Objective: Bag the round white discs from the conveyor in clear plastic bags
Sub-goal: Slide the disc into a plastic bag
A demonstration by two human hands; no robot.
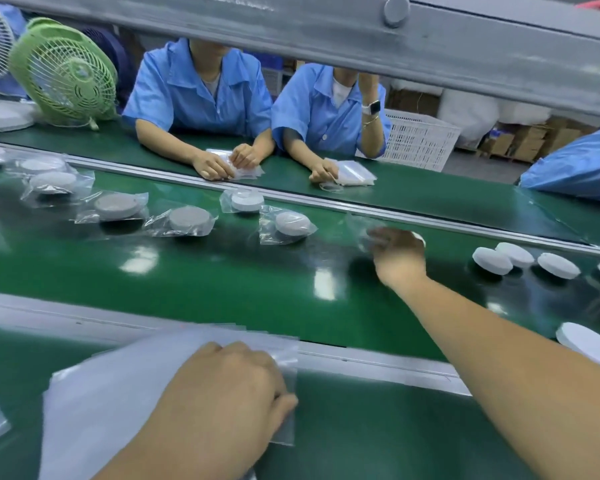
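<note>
- bags (118,393) are pinched by left hand (222,393), fingers curled;
- a blurred bag (362,230) is met by right hand (400,252) over belt (222,271); its fingers cannot be told

Two bare forearms, bare wrists, bare left grip (222,386), bare right grip (400,252)
</note>
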